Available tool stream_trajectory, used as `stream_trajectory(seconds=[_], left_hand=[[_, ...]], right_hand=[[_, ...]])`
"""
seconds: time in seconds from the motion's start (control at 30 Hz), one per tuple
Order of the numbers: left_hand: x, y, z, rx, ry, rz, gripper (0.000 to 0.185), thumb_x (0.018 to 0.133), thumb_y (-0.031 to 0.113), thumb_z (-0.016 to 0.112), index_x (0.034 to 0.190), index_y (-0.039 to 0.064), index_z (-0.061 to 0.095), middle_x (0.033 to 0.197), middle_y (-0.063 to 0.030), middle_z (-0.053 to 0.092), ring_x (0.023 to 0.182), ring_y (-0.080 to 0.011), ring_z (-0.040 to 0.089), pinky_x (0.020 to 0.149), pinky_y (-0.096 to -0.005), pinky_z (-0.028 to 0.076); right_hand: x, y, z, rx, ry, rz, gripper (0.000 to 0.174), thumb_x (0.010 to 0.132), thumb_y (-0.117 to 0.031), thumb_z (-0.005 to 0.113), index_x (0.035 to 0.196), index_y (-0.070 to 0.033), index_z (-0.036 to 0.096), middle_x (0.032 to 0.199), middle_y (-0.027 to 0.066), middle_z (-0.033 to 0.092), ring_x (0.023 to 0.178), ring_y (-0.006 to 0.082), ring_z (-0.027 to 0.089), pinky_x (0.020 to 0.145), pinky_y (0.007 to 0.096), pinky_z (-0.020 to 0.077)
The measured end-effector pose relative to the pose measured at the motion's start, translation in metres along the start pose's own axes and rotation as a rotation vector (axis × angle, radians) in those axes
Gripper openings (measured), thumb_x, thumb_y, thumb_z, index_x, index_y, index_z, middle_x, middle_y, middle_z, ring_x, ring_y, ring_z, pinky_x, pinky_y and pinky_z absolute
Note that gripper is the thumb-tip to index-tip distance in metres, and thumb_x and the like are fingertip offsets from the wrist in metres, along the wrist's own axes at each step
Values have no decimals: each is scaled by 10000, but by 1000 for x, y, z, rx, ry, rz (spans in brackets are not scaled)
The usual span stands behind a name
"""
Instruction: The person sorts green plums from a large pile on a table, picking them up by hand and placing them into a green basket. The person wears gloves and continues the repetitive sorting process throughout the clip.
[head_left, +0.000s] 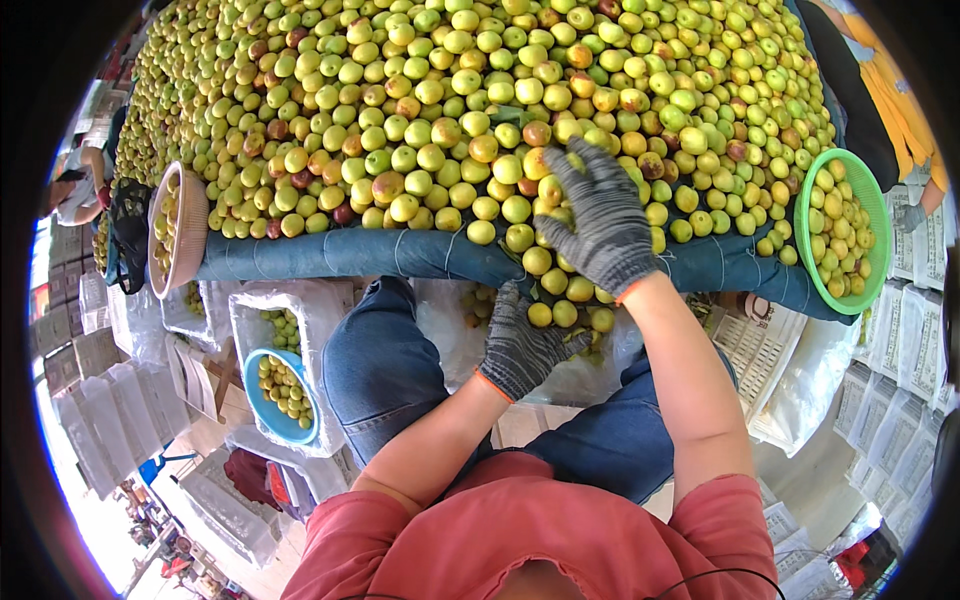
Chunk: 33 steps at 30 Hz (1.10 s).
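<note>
A wide heap of round yellow-green fruit (420, 135), some with reddish skin, covers the table before me. My right hand (600, 217), in a grey striped knit glove, lies over fruit near the table's edge with its fingers spread. Below the edge, my left hand (525, 341), gloved the same way, is cupped palm up beside several fruits (566, 300) that lie between the two hands. Whether those fruits rest on its palm or are falling past it cannot be told. A plastic-lined container (442, 345) stands under the hands, between my knees.
A blue padded rim (322, 255) edges the table. Filled baskets stand at its ends, pink (196, 225) at left, green (874, 217) at right. A blue basin (259, 405) of fruit sits in a lined crate (244, 315) at lower left. Two other people work at the far sides.
</note>
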<state>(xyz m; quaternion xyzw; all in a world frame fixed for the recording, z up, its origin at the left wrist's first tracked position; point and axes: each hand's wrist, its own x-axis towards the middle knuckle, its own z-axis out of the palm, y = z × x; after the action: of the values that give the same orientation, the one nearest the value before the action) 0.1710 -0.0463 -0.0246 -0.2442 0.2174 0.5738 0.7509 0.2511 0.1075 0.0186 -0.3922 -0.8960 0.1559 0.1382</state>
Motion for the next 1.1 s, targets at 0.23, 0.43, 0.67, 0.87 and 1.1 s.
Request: stream_trajectory(seconds=[0.23, 0.43, 0.67, 0.87, 1.1], left_hand=[[10, 5, -19, -92, 150, 13, 587, 953, 565, 406, 1376, 167, 495, 1421, -107, 498, 1298, -330, 485, 1086, -570, 371], [11, 3, -28, -147, 114, -61, 568, 938, 591, 415, 1340, 205, 528, 1331, -72, 570, 1246, -308, 535, 1028, -609, 420], [9, 0, -27, -207, 62, 11, 557, 941, 568, 420, 1337, 188, 516, 1334, -82, 554, 1255, -319, 523, 1022, -626, 419], [9, 2, -34, -118, 47, -7, 523, 935, 538, 466, 1318, 187, 526, 1334, -82, 546, 1253, -332, 518, 1037, -611, 412], [6, 3, -32, -141, 145, -71, 523, 943, 536, 478, 1337, 194, 518, 1350, -87, 540, 1237, -329, 526, 1000, -670, 399]], right_hand=[[-66, -20, 31, -75, -71, -90, 391, 851, -375, 632, 1182, -169, 656, 1298, 65, 566, 1202, 311, 498, 1037, 498, 367], [-53, -10, 0, 283, 4, -198, 288, 835, -269, 691, 1054, -86, 654, 1050, 120, 652, 992, 295, 608, 929, 443, 461], [-58, -12, 4, 86, -307, -33, 362, 823, -223, 690, 1156, -99, 626, 1241, 172, 584, 1139, 339, 572, 979, 473, 459], [-13, 23, 1, 25, 298, -4, 388, 854, -266, 690, 1198, -105, 609, 1177, 158, 609, 1050, 340, 595, 890, 462, 495], [-15, 16, 28, 23, 72, 111, 378, 813, -369, 703, 1063, -87, 674, 1415, 227, 440, 1277, 395, 453, 1051, 465, 414]])
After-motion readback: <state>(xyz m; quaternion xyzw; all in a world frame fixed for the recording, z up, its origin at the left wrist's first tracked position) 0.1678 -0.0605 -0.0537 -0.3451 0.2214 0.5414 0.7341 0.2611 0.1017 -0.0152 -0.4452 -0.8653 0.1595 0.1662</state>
